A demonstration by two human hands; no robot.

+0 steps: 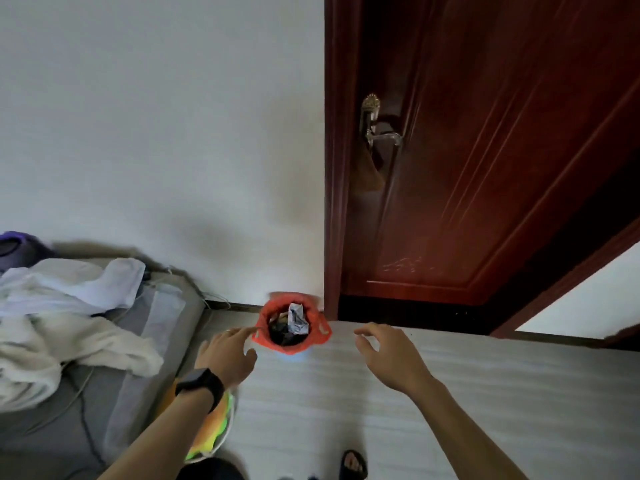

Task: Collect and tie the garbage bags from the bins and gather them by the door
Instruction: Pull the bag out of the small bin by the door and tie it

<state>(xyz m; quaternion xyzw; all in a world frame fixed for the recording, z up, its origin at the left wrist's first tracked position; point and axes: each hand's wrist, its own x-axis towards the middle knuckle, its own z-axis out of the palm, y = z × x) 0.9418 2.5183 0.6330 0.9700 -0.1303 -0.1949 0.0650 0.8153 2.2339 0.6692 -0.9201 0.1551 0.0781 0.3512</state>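
From the head camera I look down at a red garbage bag standing on the floor at the foot of the white wall, just beside the door frame. The bag is thin, crinkly plastic. Its mouth is folded outward into a round, ruffled collar, with a loop handle sticking out on the right. Inside it I see dark rubbish and a crumpled silvery-white wrapper.

The door is glossy, dark red wood with raised panel mouldings and a small carved ornament low down. It carries a metal lever handle on an ornate plate. The floor is pale, with a faint streaked grain.

At the left is a bed with a smooth grey cover. Rumpled white cloth, soft and thick, is heaped on it, and a thin cable trails across the cover. A neon yellow and orange shoe lies on the floor beside the bed, under my left forearm. A foot in a black slipper shows at the bottom edge.

Both hands are stretched forward, palms down, and hold nothing. The left hand, with a black watch on the wrist, has its fingers spread and its forefinger pointed at the left edge of the bag's collar. Whether the tip touches the plastic I cannot tell. The right hand hovers to the right of the bag, apart from it, with its fingers loosely curved downward.
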